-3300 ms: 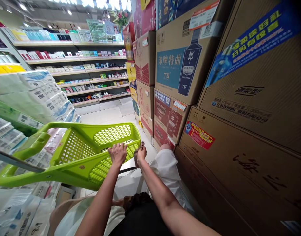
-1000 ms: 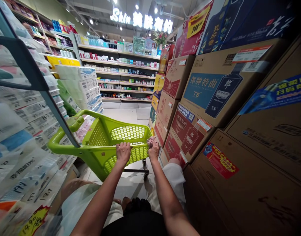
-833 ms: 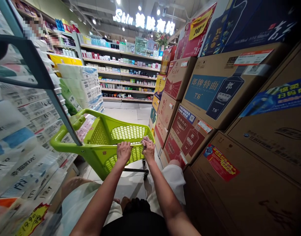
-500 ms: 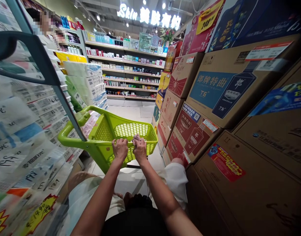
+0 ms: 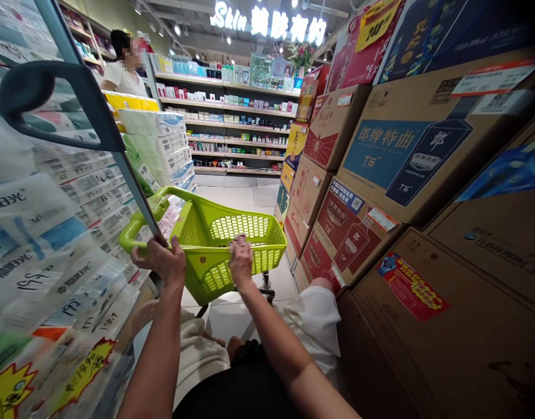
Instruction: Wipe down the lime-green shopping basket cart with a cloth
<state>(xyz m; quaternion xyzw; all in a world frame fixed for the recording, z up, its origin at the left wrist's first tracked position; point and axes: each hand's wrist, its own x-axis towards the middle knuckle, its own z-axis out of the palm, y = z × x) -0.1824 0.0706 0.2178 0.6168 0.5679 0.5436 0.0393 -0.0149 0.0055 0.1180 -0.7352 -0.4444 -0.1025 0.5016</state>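
A lime-green shopping cart (image 5: 226, 249) with pierced plastic walls stands sideways before me. My left hand (image 5: 167, 261) is closed on the cart's near rim, close to its handle end and the foot of a slanting grey pole (image 5: 138, 186). Farther right, my right hand (image 5: 241, 260) has its fingers curled over the same rim. Motion blurs those fingertips, and I cannot make out whether they also pinch something small. Inside the cart, the visible part of the basket shows its bare green wall. A dark grey loop-shaped holder (image 5: 70, 105) is fixed to the pole.
Brown liquor cartons (image 5: 376, 157) are stacked high along the right. Wrapped tissue packs (image 5: 75, 233) pile up on the left. Shelves of skincare goods (image 5: 232, 125) stand across the back. A person in a light top (image 5: 125, 78) is at the far left. Pale floor tiles (image 5: 232, 189) run between.
My left hand has moved left along the rim, from beside my right hand to the handle end. The cart has shifted slightly right in view. The person at the back shows more fully.
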